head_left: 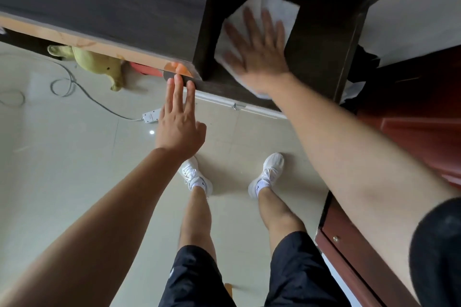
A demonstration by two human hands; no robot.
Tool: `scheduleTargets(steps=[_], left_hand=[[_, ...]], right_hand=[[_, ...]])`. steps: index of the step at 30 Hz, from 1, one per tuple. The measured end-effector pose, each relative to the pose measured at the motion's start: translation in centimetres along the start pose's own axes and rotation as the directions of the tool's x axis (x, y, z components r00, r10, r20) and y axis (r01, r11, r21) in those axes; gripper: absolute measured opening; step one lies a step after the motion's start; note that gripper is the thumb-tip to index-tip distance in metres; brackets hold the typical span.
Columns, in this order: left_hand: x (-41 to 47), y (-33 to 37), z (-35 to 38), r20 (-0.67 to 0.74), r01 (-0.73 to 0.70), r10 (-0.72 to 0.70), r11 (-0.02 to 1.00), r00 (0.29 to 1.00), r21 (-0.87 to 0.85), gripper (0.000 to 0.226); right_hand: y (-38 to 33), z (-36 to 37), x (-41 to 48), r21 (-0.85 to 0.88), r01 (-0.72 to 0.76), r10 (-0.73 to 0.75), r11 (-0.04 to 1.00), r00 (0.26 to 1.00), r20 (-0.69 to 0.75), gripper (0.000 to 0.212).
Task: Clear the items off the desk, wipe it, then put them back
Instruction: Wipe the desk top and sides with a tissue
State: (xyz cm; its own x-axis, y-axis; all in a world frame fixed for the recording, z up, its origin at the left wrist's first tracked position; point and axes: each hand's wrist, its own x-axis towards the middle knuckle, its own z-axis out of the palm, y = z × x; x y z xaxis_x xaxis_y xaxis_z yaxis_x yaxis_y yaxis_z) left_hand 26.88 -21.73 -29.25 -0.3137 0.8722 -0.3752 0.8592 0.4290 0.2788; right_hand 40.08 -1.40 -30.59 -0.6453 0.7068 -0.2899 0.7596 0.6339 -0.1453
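My right hand lies flat with spread fingers on a white cloth, pressing it against a dark shelf surface of the desk unit. The cloth shows above and below the hand. My left hand is open with straight fingers; its fingertips touch the front edge of the dark desk near its corner. No items show on the visible dark desk top.
A yellow-green plush toy and something red lie on the tiled floor under the desk. A white power strip with a grey cable lies on the floor at left. A reddish-brown cabinet stands at right. My feet in white shoes stand below.
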Motion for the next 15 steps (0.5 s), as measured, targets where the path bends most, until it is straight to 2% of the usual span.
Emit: scheduleTargets(steps=[4, 5, 7, 9, 11, 15], left_hand=[[0.2, -0.1, 0.1, 0.002, 0.012, -0.012, 1.0, 1.0, -0.018, 0.094], [0.1, -0.1, 0.2, -0.001, 0.014, -0.014, 1.0, 1.0, -0.019, 0.095], [-0.1, 0.0, 0.3, -0.001, 0.017, -0.017, 1.0, 1.0, -0.022, 0.097], [-0.2, 0.2, 0.3, 0.006, 0.031, -0.031, 0.999, 1.0, -0.025, 0.098], [-0.1, 0.4, 0.2, 0.019, 0.047, -0.047, 0.999, 0.999, -0.019, 0.099], [-0.2, 0.6, -0.2, 0.057, 0.041, -0.042, 0.999, 0.997, 0.019, 0.1]], right_hand=[[-3.6, -0.3, 2.8, 0.05, -0.22, 0.223, 0.974, 0.972, -0.078, 0.065], [-4.7, 0.3, 1.8, 0.042, -0.233, 0.235, 0.972, 0.968, -0.082, 0.065], [-5.6, 1.8, -1.7, 0.012, -0.161, 0.161, 0.987, 0.984, -0.073, 0.066], [-4.1, 2.8, -5.6, -0.009, -0.069, 0.069, 0.998, 0.996, -0.053, 0.062], [-0.8, 3.1, -8.9, -0.023, -0.058, 0.057, 0.998, 0.998, -0.03, 0.059], [7.0, 2.6, -13.2, 0.025, -0.262, 0.262, 0.965, 0.965, -0.003, 0.06]])
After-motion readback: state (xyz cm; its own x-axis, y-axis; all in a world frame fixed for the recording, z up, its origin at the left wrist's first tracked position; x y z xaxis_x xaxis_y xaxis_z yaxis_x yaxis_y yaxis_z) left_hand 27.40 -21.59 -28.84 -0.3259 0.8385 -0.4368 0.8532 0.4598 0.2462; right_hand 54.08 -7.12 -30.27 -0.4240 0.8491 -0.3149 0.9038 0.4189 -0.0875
